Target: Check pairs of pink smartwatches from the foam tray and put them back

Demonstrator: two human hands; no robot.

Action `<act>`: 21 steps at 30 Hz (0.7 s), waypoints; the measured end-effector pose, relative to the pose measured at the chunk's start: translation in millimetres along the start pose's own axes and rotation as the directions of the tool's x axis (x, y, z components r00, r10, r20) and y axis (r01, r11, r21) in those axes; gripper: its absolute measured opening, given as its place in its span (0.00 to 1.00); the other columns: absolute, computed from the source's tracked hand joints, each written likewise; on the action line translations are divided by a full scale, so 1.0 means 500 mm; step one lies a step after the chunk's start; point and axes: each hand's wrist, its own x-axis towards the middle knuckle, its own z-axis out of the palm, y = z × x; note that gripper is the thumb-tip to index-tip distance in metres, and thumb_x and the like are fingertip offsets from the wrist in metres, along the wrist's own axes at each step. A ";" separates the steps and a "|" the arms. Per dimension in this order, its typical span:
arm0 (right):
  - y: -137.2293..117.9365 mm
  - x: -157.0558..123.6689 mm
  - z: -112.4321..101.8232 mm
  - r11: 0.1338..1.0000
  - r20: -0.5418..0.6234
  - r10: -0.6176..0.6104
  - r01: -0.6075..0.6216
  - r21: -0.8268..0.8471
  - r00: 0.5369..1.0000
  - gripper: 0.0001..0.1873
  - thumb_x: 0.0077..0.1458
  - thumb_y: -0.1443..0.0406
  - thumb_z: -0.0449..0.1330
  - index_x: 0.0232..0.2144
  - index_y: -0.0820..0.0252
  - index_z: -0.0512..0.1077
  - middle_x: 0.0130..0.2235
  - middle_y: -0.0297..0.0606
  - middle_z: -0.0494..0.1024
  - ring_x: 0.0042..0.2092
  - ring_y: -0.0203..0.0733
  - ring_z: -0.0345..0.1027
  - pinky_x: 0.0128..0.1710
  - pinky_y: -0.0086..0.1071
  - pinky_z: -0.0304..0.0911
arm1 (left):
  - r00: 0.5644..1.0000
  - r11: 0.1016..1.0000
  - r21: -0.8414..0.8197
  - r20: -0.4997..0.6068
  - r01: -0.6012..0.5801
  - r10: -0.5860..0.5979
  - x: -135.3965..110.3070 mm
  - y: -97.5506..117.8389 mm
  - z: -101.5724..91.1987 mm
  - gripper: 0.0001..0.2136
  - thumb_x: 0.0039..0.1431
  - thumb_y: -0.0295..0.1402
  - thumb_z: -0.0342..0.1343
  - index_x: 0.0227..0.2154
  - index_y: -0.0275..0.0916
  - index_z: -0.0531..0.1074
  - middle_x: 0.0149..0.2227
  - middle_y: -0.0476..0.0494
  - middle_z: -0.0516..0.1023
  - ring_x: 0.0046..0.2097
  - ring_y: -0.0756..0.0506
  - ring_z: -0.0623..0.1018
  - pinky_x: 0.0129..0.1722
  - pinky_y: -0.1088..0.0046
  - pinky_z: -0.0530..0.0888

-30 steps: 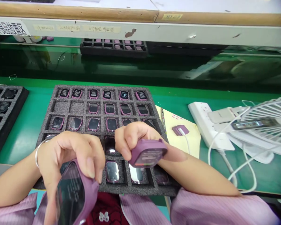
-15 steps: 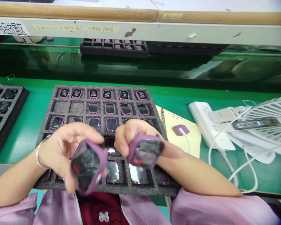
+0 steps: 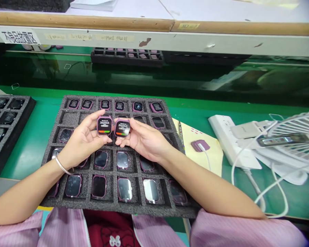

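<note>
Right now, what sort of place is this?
Likely an electronics factory workbench: a foam tray of purple-cased smartwatches sits in front, the left hand and right hand each hold a lit one, and a power strip lies rightward.

Striped pink sleeves point(image 3: 239, 230), silver bangle point(image 3: 60, 164)

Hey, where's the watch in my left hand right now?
In the head view, the watch is left of centre, held by the left hand over the foam tray, just left of the second watch in the right hand.
</note>
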 end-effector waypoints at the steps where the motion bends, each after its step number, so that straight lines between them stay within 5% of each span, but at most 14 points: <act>1: 0.002 0.000 0.000 1.000 0.000 0.012 -0.012 -0.002 1.000 0.16 0.70 0.56 0.62 0.51 0.62 0.75 0.37 0.41 0.82 0.33 0.40 0.79 0.32 0.30 0.76 | 1.000 1.000 -0.006 -0.005 0.007 -0.007 0.000 -0.002 0.000 0.33 0.54 0.27 0.70 0.62 0.42 0.66 0.49 0.43 0.80 0.41 0.49 0.83 0.46 0.73 0.81; 11: 0.008 -0.012 0.003 0.976 0.003 -0.068 0.067 -0.209 0.998 0.30 0.52 0.72 0.66 0.57 0.58 0.68 0.38 0.33 0.80 0.31 0.36 0.75 0.30 0.29 0.69 | 0.999 0.998 0.067 -0.042 0.013 -0.010 0.007 -0.005 0.000 0.31 0.55 0.29 0.67 0.62 0.40 0.64 0.46 0.43 0.80 0.33 0.50 0.82 0.36 0.72 0.81; 21: 0.011 -0.012 0.007 0.955 0.088 -0.127 0.146 -0.260 0.988 0.24 0.56 0.69 0.67 0.53 0.58 0.67 0.37 0.32 0.78 0.32 0.36 0.76 0.31 0.29 0.70 | 0.999 0.996 0.083 -0.023 -0.036 0.038 0.008 0.000 0.006 0.21 0.52 0.26 0.67 0.48 0.39 0.67 0.38 0.49 0.78 0.29 0.53 0.79 0.30 0.78 0.78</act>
